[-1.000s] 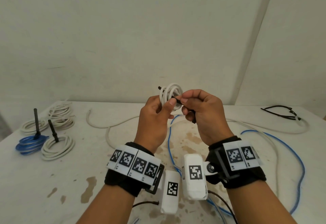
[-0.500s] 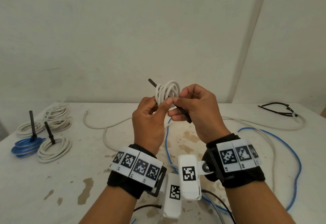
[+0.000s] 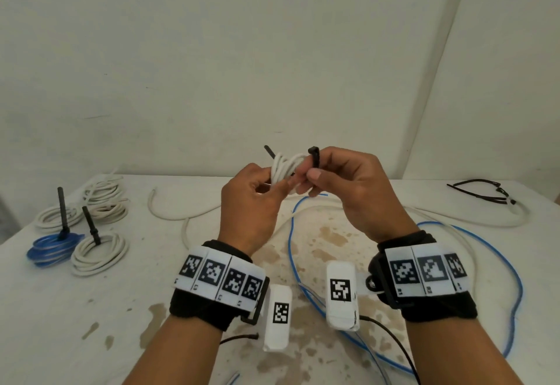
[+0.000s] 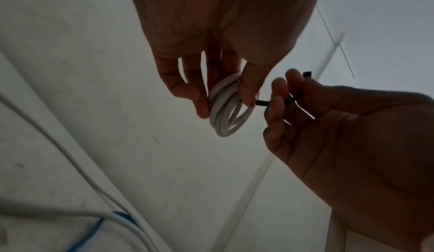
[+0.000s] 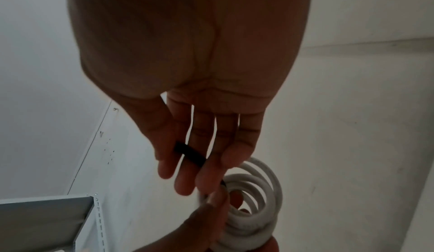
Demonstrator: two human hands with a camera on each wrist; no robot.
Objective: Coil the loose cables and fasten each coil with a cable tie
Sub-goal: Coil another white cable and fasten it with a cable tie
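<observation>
Both hands are raised above the table in the head view. My left hand [image 3: 274, 186] pinches a small white cable coil [image 3: 285, 167], seen too as a coil [image 4: 229, 115] between thumb and fingers and as a coil [image 5: 253, 196] at the lower right. A black cable tie [image 3: 315, 158] runs through the coil; its tail pokes out at the upper left and its head end stands up at the right. My right hand [image 3: 315, 177] pinches that tie [image 4: 284, 103] near the head, and the strap [image 5: 190, 154] crosses its fingers.
Tied coils lie at the table's left: a blue coil [image 3: 51, 248], a white coil [image 3: 98, 252] and more white coils [image 3: 104, 199] behind. Loose white cable [image 3: 181, 216] and blue cable [image 3: 512, 278] sprawl over the stained table [image 3: 60, 324]. Black cable ties [image 3: 478, 190] lie far right.
The right hand shifted its hold along the tie and bent the head end upward beside the coil. Both hands stayed raised with the coil between them.
</observation>
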